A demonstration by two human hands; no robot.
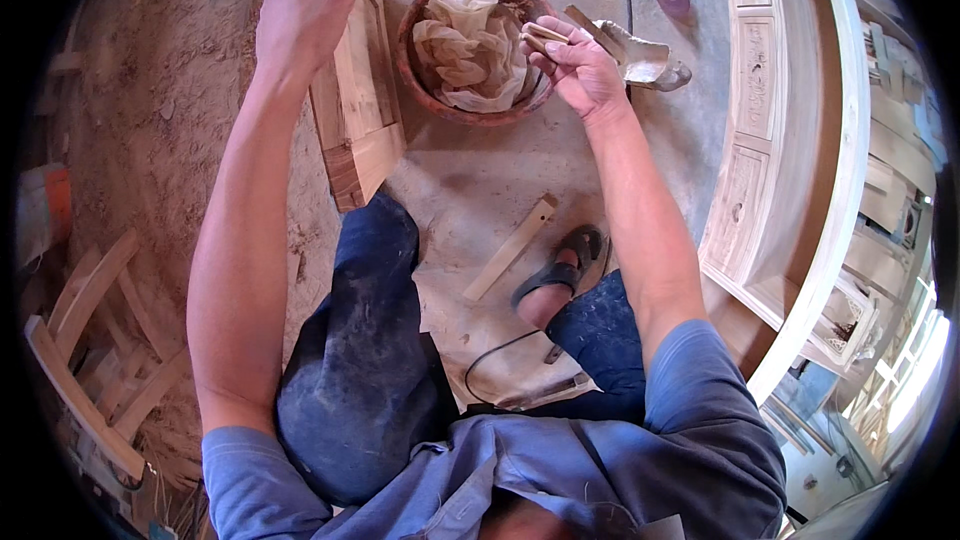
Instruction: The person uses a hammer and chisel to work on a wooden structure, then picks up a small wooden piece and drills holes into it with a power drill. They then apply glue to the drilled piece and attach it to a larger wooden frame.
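My left hand point(305, 22) is closed around the upper edge of a framed wooden panel point(362, 70), which stands tilted with its lower corner by my left knee. In my raised right hand point(578, 68), thumb and fingers pinch a few short, slim wooden sticks point(544, 37). That hand is over the right rim of a round reddish-brown basin point(420, 98). Crumpled, pale, thin sheets point(470, 45) fill the basin; whether they are cloth or paper I cannot tell. Just right of the hand lies a whitish, crusted object point(645, 58), partly hidden behind it.
A long carved wooden cabinet piece point(750, 140) runs along the right side. A loose wooden strip point(512, 245) lies on the floor near my sandalled right foot point(556, 278). Curved wooden frames point(100, 360) are at lower left. Cables cross the floor.
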